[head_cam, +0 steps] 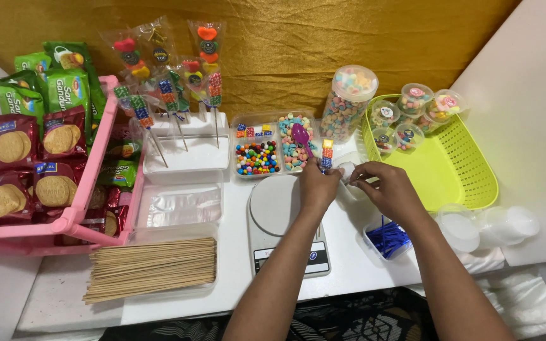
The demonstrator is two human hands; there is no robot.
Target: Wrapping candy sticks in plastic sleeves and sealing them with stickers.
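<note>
I see the candy skewer (327, 153), a short stack of coloured cubes, standing upright just past the far right edge of the kitchen scale (282, 211). My left hand (319, 185) pinches it from below, fingers closed around its lower end. My right hand (390, 189), right of the scale, has its fingertips pressed together on a bit of clear wrapper (349, 172) touching the skewer. Beyond the scale lies a divided tray of sweets (257, 158) with a purple spoon (301, 136) in it, and a tall candy jar (347, 101). Right of the scale sit blue ties (388, 239) and a green basket (469, 183). Left of it are finished skewers on a white stand (188, 155), bamboo sticks (153, 268) and a pink rack (64, 221) of biscuits.
</note>
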